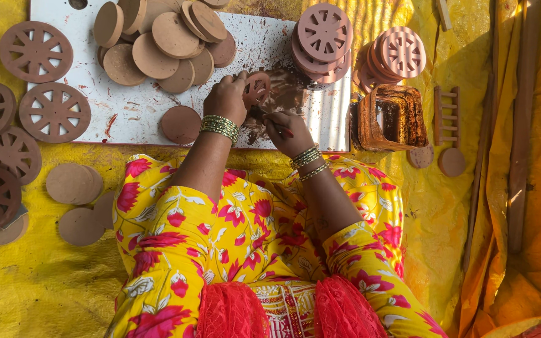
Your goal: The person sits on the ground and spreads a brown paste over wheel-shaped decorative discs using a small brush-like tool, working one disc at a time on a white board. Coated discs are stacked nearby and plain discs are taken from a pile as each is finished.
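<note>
My left hand (225,97) holds a small brown clay wheel disc (258,87) with cut-out spokes, pressing it against the white board (126,112). My right hand (288,131) sits just below and right of the disc, fingers closed on a thin tool (269,116) whose tip points at the disc. Wet brown clay smears the board around the disc. Both wrists wear bangles, and yellow flowered sleeves cover my arms.
A pile of plain clay discs (158,37) lies at the board's top. Spoked wheels (36,51) sit left on the board and yellow sheet; stacks of wheels (324,34) stand right. A muddy square container (391,116) is at the right, and a single plain disc (181,124) is close by.
</note>
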The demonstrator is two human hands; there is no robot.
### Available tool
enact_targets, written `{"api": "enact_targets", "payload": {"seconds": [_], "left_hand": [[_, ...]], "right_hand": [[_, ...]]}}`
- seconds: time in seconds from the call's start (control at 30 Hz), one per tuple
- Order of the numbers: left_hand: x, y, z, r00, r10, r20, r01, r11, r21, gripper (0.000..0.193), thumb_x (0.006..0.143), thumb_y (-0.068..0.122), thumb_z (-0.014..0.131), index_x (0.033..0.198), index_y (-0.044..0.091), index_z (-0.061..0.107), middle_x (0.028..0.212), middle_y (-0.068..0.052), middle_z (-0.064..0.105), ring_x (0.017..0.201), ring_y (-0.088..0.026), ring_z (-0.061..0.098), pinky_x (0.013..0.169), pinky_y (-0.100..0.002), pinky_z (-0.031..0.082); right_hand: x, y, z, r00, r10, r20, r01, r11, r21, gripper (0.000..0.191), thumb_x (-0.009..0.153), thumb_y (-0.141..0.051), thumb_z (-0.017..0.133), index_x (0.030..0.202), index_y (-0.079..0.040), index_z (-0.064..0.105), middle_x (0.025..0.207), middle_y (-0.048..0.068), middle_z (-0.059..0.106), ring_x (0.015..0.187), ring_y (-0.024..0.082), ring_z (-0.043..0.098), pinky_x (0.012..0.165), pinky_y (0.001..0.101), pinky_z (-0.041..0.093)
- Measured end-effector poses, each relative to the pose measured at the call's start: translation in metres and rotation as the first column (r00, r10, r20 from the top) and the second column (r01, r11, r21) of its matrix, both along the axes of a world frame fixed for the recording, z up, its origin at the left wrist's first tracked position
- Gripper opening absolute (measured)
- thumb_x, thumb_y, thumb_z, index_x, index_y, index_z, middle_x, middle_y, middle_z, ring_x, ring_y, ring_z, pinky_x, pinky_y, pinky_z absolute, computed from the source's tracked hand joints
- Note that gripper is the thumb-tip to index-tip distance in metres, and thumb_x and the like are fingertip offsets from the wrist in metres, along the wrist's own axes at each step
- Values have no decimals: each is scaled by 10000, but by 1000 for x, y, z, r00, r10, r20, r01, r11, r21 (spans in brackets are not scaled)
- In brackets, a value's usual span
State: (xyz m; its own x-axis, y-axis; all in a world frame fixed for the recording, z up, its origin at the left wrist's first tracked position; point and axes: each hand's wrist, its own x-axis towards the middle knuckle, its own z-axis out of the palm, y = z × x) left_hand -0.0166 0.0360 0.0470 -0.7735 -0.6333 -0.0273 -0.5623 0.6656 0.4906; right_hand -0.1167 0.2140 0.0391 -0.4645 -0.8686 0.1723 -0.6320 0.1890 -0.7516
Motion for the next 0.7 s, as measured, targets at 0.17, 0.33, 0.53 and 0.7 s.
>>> {"api": "enact_targets", "payload": {"seconds": [0.17, 0.33, 0.53, 0.7], "left_hand": [[0, 8, 5, 1000, 17, 12, -17, 999, -34, 544, 889, 16, 608, 1406, 185, 599, 1152, -143, 648, 1041, -361, 647, 838, -472, 560], [-2, 3, -3, 999, 3, -32, -4, 999, -34, 491, 918, 21, 619, 1390, 156, 615, 1137, -163, 666, 1030, -367, 659, 836, -475, 559], [-1, -3, -23, 971, -4, -241, 39, 989, 139, 618, 841, 40, 715, 1433, 84, 544, 1109, -212, 678, 1021, -394, 666, 874, -471, 550], [-1, -8, -35, 989, 63, -135, -48, 992, 117, 640, 885, -43, 623, 1488, 149, 528, 1153, -213, 670, 1047, -391, 669, 891, -472, 551]], "right_hand": [[-2, 0, 2, 1000, 15, 21, -17, 998, 68, 167, 917, -160, 701, 1036, -54, 750, 873, 165, 721, 777, 323, 717, 700, 394, 565], [-12, 13, 3, 999, 4, 47, -2, 1000, -31, 183, 950, -165, 687, 1084, -52, 741, 875, 159, 715, 794, 311, 719, 709, 393, 562], [1, -3, -14, 998, -54, 33, 55, 998, -31, 159, 941, -152, 703, 1043, -36, 740, 862, 176, 707, 782, 319, 711, 710, 397, 556], [-11, 8, -14, 996, -63, 59, 62, 998, 21, 141, 941, -164, 709, 1025, -58, 749, 845, 153, 728, 778, 309, 725, 713, 384, 563]]}}
